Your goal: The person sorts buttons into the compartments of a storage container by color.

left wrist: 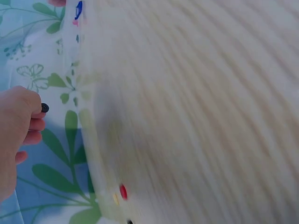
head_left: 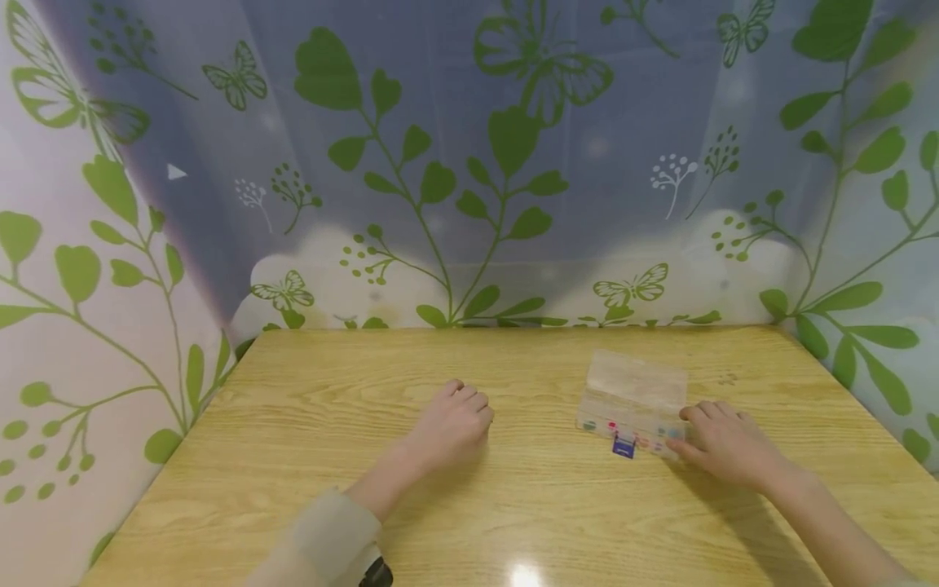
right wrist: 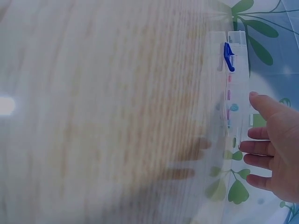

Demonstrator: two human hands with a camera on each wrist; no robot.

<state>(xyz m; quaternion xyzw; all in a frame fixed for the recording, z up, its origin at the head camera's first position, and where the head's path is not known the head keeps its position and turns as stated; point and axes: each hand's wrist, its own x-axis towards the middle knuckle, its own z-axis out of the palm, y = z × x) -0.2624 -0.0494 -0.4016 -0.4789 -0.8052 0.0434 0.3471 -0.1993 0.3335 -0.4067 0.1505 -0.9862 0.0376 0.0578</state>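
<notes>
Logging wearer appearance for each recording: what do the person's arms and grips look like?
Left grip and right grip: bare, ungloved. The left arm wears a beige sleeve; a small black item, unclear what, shows beside it. The right arm is mostly bare.

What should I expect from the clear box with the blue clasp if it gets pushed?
The clear box looks like stiff, thin plastic, so it will probably keep its shape. It may slide easily, since the tabletop is glossy enough to reflect light. The small coloured pieces inside could shift or rattle if it tilts.
</notes>
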